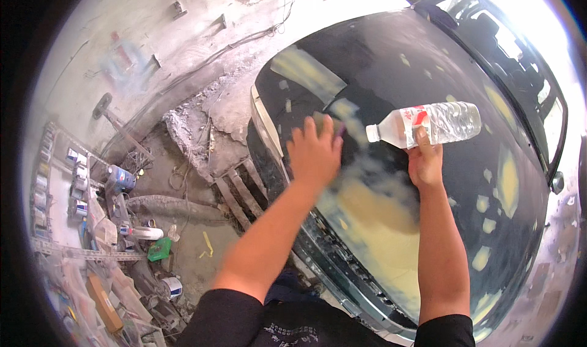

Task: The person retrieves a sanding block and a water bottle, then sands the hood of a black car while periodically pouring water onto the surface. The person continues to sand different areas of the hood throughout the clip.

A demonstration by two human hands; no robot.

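The dark car hood [394, 67] spreads out below me, patched with yellowish filler [385, 246]. My left hand [314, 156] lies with spread fingers over a thin flat pad [338, 128] on the hood's front part; the pad has a purple edge and is mostly hidden and blurred. In my right hand [426, 163] is a clear plastic bottle [451, 122] with a white cap, held on its side above the hood, cap towards my left hand. Its thumb crosses the red and white label.
A windshield [509, 49] borders the hood at the upper right. A wooden pallet [240, 193] and a broken concrete slab [188, 131] lie beside the car's front. Farther left are metal shelving with cans [80, 182], a blue can [121, 177], a green box [159, 249] and a paint can [172, 287].
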